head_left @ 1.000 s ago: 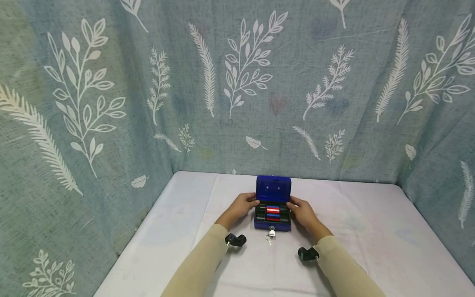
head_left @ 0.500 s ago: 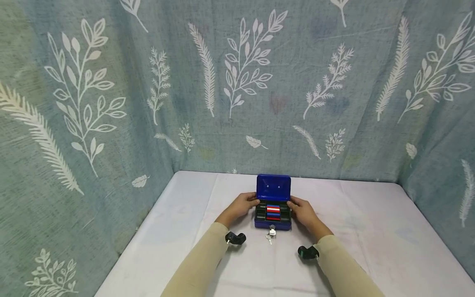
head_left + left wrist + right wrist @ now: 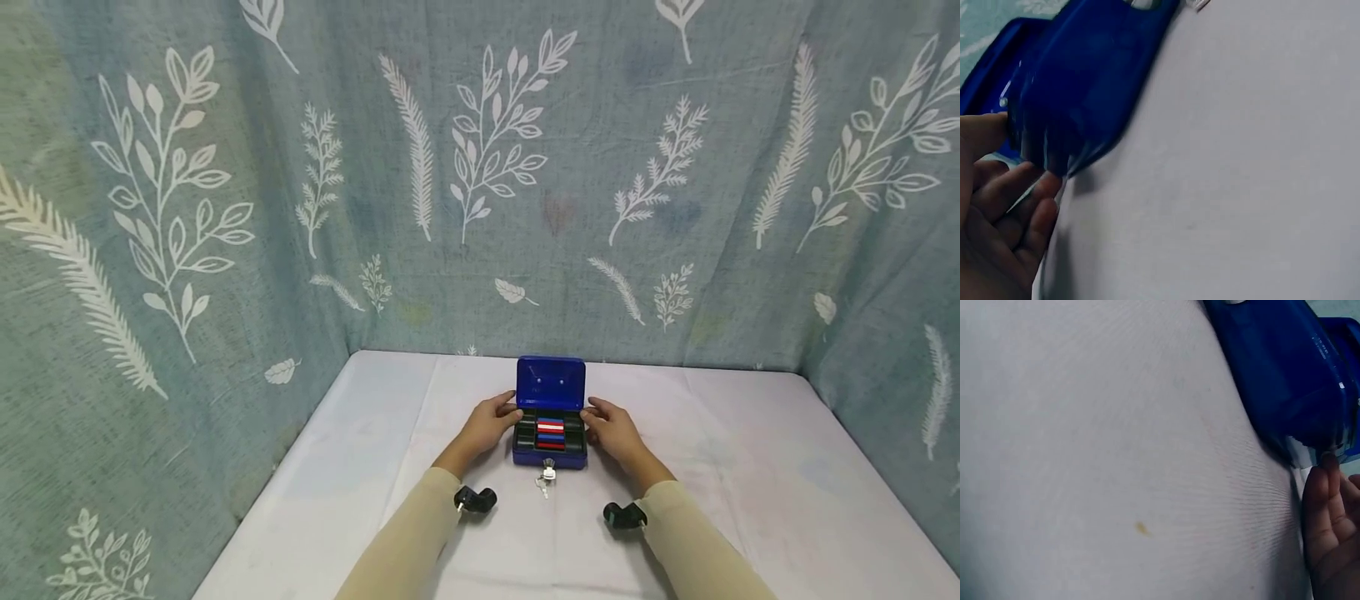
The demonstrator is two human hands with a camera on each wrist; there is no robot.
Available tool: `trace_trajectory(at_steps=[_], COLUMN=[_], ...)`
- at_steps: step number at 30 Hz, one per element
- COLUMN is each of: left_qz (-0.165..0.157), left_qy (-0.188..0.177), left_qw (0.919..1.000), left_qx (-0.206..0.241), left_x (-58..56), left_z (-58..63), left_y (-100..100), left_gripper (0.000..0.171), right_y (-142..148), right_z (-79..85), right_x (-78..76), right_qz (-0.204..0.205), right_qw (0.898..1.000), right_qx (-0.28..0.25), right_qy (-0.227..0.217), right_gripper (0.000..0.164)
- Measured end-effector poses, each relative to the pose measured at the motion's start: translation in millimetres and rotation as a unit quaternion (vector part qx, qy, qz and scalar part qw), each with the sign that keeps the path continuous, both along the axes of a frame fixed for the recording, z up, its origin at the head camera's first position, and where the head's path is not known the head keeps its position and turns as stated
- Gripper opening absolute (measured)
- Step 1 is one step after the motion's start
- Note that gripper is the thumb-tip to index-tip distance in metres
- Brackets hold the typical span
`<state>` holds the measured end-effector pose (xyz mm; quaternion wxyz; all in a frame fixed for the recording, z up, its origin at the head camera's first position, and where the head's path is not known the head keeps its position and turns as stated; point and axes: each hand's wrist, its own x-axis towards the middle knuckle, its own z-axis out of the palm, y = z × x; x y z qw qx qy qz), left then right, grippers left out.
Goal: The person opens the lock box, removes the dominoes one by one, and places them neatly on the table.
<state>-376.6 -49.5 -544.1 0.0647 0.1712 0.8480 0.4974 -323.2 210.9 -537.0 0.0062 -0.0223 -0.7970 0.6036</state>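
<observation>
A small blue cash box stands on the white cloth with its lid raised at the back. Inside lies a black tray with red, white and blue strips across its middle. A key sits in the front lock, and a second key hangs from it. My left hand holds the box's left side, thumb at the rim and fingers against the end wall. On the opposite side, my right hand has its thumb at the rim and fingertips at the box's corner.
The box stands toward the far side of a table covered in white cloth. Close behind rises a grey-green curtain with white leaf prints, continuing along both sides. Dark wrist cameras sit at both sleeve cuffs.
The index finger of my right hand has lifted slightly away from the lid's edge. The cash box stays in place, and the head view has tilted a little.
</observation>
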Motion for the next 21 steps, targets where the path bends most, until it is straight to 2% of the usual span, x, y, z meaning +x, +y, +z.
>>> trace_trajectory(at_steps=[4, 9, 12, 15, 21], left_qz=[-0.009, -0.003, 0.005, 0.013, 0.023], left_qy=[0.012, 0.012, 0.005, 0.004, 0.028], left_qw=[0.9998, 0.9973, 0.9959, 0.9962, 0.9984], left_qx=[0.016, 0.073, 0.09, 0.086, 0.043], left_x=[11.0, 21.8, 27.4, 31.7, 36.0], left_z=[2.5, -1.8, -5.2, -6.5, -7.6], left_y=[-3.8, -13.2, -14.9, -12.2, -6.9], left_gripper=[0.062, 0.058, 0.058, 0.058, 0.057], right_y=[0.4, 0.0, -1.7, -4.3, -14.3], right_z=[5.5, 13.2, 18.9, 25.3, 36.2], right_x=[2.7, 9.3, 12.4, 13.7, 14.4], right_qz=[-0.011, -0.041, -0.037, -0.029, 0.009], right_qw=[1.0, 0.998, 0.996, 0.992, 0.979], right_qx=[-0.002, 0.039, 0.072, 0.107, 0.161], right_qy=[0.005, 0.016, 0.036, 0.066, 0.123], right_gripper=[0.05, 0.037, 0.032, 0.031, 0.034])
